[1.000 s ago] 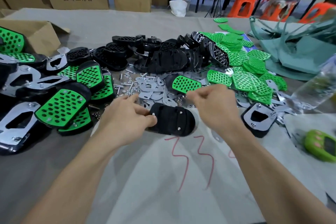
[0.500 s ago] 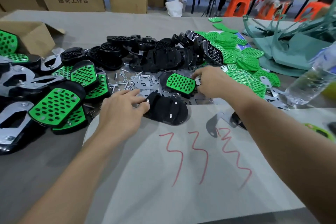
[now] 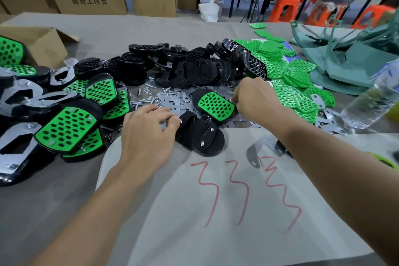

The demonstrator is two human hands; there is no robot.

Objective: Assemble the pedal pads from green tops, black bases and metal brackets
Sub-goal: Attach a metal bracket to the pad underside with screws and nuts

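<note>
A black base with two screw ends showing lies upside down at the far edge of a white sheet. My left hand grips its left end with curled fingers. Just behind it sits a pad with a green top. My right hand reaches into the loose metal brackets beside that pad's right edge, fingers curled down; what they touch is hidden. Piles of black bases and green tops lie behind.
Several finished pads are heaped at the left by an open cardboard box. A single bracket lies on the sheet under my right forearm. A water bottle stands at the right. People sit on orange stools beyond the table.
My right hand has left the black base and moved back and right to the brackets beside the green-topped pad. My left hand has stayed at the base's left end.
</note>
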